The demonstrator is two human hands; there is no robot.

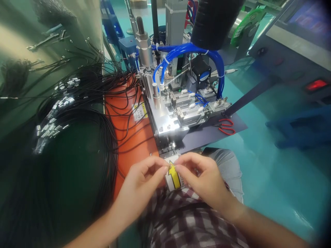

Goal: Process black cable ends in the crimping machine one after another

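Note:
My left hand (141,181) and my right hand (204,179) meet fingertip to fingertip, each in a pinch. Between the fingertips is something very small, too tiny to make out. Just beneath them lies a white label with a yellow arrow (175,177), at the front of a metal machine (168,120). The machine carries clamps, cylinders and blue air tubes (219,65).
Coiled black cables (108,137) with shiny ends spread over the green surface at left and onto the orange plate (134,144). Red-handled pliers (227,126) lie on the grey plate at right. A wrench (42,43) is at upper left, a control box (297,51) at upper right.

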